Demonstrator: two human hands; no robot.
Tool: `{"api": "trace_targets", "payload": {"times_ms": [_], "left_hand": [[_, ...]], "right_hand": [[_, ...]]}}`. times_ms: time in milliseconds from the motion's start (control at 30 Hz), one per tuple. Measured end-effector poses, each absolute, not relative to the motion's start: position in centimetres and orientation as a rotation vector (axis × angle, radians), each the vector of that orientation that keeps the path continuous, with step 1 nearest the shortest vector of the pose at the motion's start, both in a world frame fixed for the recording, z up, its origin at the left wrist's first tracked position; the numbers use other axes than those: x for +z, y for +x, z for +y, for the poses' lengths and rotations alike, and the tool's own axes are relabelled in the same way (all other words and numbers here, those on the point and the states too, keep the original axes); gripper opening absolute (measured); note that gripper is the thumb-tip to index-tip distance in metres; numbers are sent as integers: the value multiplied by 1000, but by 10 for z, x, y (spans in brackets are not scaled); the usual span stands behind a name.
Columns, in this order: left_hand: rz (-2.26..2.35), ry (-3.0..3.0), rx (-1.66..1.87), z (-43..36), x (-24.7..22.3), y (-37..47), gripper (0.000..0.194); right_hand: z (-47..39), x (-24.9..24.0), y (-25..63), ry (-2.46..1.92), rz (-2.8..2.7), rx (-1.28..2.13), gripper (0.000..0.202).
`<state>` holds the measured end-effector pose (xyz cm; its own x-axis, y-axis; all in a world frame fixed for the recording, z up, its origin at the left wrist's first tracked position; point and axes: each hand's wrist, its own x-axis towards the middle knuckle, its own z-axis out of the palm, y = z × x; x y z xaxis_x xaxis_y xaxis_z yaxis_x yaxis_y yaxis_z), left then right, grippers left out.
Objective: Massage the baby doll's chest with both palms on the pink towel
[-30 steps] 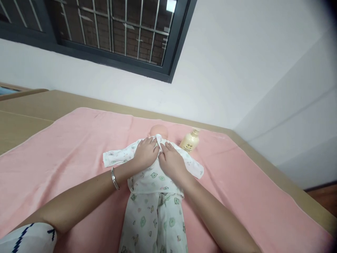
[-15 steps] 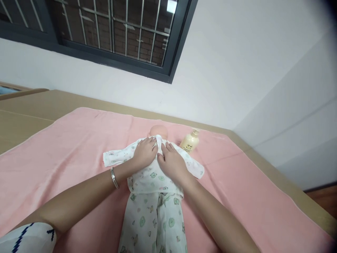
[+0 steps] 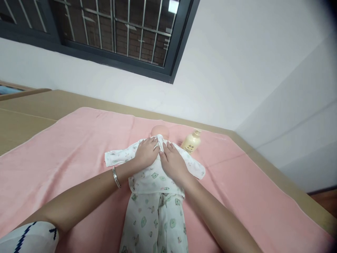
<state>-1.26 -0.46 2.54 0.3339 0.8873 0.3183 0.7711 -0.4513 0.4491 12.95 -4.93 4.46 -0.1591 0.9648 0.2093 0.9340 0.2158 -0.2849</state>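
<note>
A baby doll (image 3: 160, 131) lies on a pink blanket, its head at the far end. It wears a white long-sleeved top (image 3: 155, 179) and matching trousers (image 3: 143, 221) with small green prints. My left hand (image 3: 146, 153) rests flat on the left of the top's chest, fingers stretched toward the collar. On the right of the chest lies my right hand (image 3: 174, 161), also flat, with its thumb near the front opening. Both palms hide part of the top. Neither hand grips anything.
A pale yellow pump bottle (image 3: 191, 142) stands on the pink blanket (image 3: 79, 147) to the right of the doll's head. The blanket covers a wooden surface (image 3: 34, 109) against a white wall. A dark-framed window (image 3: 168, 72) with bars is above.
Both hands stay flat on the doll's chest in nearly the same place. The whole view has shifted very slightly; nothing else has visibly moved.
</note>
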Motion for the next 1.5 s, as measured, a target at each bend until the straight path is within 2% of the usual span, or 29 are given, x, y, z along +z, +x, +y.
{"api": "trace_targets", "payload": {"times_ms": [600,1000,1333,1500], "left_hand": [[1567,2358,944,-10,12,-5,47],[1559,2452,926,-27,9,-3,47],[1486,2375,780,-1,25,-17,45],[1601,2402,831,-14,21,-9,47]], "right_hand": [[-31,29,139,-1697,-2074,78,51],[-19,44,158,-1628,-2165,333,54],[-59,53,120,-1850,-2193,13,50],[-52,57,129,-1783,-2144,98,40]]}}
